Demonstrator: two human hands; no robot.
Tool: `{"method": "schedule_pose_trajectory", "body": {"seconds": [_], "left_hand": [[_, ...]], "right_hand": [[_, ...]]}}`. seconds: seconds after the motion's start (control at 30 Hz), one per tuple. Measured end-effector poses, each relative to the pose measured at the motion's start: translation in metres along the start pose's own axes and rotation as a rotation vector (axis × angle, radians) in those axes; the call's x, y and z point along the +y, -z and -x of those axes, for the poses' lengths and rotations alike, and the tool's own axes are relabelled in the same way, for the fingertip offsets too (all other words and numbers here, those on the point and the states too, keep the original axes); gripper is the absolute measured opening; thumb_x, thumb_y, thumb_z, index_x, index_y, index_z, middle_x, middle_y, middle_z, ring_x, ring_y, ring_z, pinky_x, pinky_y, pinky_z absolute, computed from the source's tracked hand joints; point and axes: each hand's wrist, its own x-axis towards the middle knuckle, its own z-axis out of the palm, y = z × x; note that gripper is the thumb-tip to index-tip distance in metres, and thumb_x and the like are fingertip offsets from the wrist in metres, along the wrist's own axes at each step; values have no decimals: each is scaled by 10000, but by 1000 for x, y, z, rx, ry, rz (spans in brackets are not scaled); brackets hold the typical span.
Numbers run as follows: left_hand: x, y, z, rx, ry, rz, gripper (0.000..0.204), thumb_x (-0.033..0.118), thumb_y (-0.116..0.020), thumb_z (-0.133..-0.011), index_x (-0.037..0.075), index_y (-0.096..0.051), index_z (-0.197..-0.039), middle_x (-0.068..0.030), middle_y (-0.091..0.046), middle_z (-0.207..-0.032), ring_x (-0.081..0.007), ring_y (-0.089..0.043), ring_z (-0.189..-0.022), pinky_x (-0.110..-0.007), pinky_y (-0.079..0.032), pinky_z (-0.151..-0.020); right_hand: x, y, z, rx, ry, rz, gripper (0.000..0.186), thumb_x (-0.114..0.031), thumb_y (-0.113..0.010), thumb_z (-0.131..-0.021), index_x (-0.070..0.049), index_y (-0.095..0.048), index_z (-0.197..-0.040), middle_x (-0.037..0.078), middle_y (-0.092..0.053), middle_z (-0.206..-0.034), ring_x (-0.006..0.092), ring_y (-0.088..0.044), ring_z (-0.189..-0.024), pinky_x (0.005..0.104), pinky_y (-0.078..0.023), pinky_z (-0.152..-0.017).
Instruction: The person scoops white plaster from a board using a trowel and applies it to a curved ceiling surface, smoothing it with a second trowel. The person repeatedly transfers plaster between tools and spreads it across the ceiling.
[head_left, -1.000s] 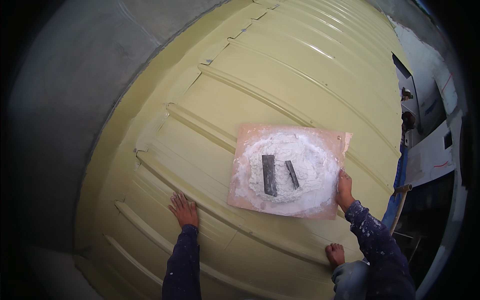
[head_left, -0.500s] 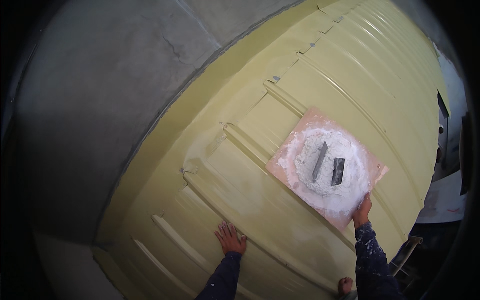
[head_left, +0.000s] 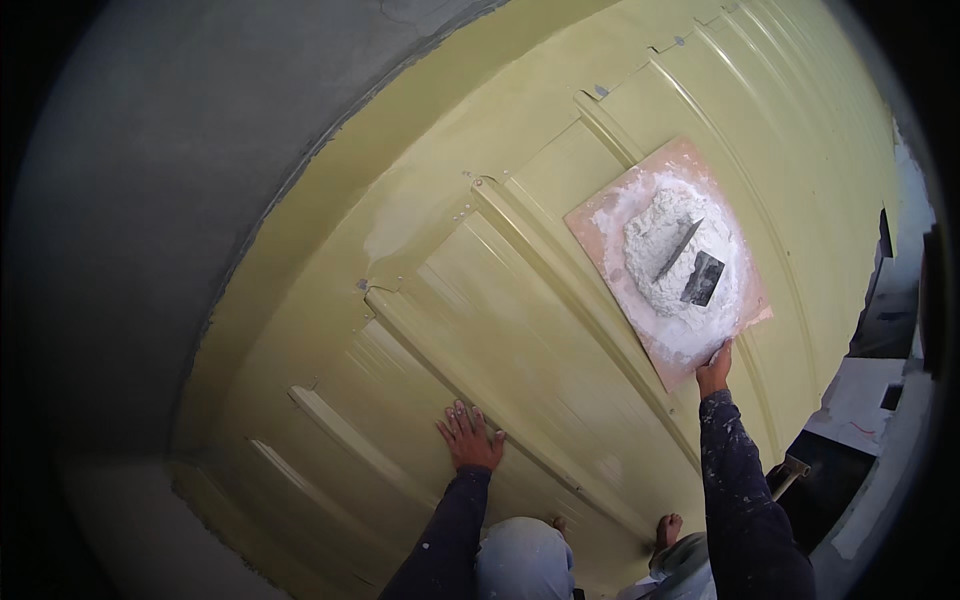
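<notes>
My left hand (head_left: 470, 438) lies flat, fingers spread, on the yellow ribbed metal sheet (head_left: 560, 420), beside a raised rib. With my right hand (head_left: 714, 370) I grip the near corner of a square, pinkish board (head_left: 597, 222); its thumb shows and the fingers are partly hidden underneath. The board rests on or just above the sheet; I cannot tell which. A mound of white, plaster-like paste (head_left: 652, 235) covers its middle. Two dark, flat pieces stick out of the paste: a narrow grey blade (head_left: 681, 249) and a wider, smeared black one (head_left: 703, 279).
A grey wall (head_left: 150, 230) runs along the sheet's left edge. Raised ribs (head_left: 550, 265) cross the sloping sheet. My bare foot (head_left: 668, 528) and knee (head_left: 525, 560) are at the bottom. Beyond the right edge are a dark gap and a pole end (head_left: 793, 468) lower down.
The board, with its paste and blades, has shifted up and slightly right in view along with my right hand. My left hand stays flat on the sheet. My knee has come into view.
</notes>
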Motion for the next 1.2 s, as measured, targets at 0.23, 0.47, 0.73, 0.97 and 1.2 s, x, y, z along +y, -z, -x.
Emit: {"method": "schedule_pose_trajectory", "body": {"seconds": [0.23, 0.47, 0.73, 0.97, 1.2], "left_hand": [[-19, -21, -18, 291, -147, -337, 634, 330, -510, -970, 6, -280, -1464, -295, -229, -1547, -468, -240, -1431, -671, -195, -1136], [-39, -50, -21, 465, -207, -572, 488, 187, -449, -1031, 27, -265, -1454, -273, -318, -1513, -434, -361, -1386, -598, -371, -1099], [-33, -49, -16, 586, -180, -518, 476, 196, -442, -1041, 26, -284, -1457, -206, -369, -1516, -373, -408, -1375, -547, -385, -1110], [-33, -63, -28, 681, -179, -539, 490, 204, -501, -1025, 46, -311, -1448, -169, -399, -1505, -332, -430, -1365, -528, -395, -1109], [-82, 18, -56, 167, -335, 74, 586, 414, -495, -989, 129, -356, -1480, -182, -281, -1546, -342, -270, -1430, -549, -204, -1140]], "right_hand": [[-12, -2, -3, 268, 183, 632, 440, -359, -427, -1021, -10, -586, -1236, 156, -650, -1151, 269, -628, -954, 412, -502, -776], [-22, -23, 37, 207, 854, 1598, 333, -146, -369, -1016, 75, -584, -1142, 284, -607, -1181, 407, -597, -1080, 437, -477, -911], [-29, -47, 75, 263, 308, 741, 555, -295, -482, -1015, 53, -401, -1440, 206, -512, -1423, 274, -510, -1277, 302, -378, -1057], [-36, -59, 77, 216, 372, 834, 551, -248, -459, -1019, 52, -352, -1469, 182, -438, -1491, 264, -427, -1364, 313, -318, -1122], [-35, -76, 78, 433, 197, 492, 505, -318, -524, -991, 40, -525, -1347, 158, -567, -1351, 221, -551, -1165, 314, -428, -972]]}}
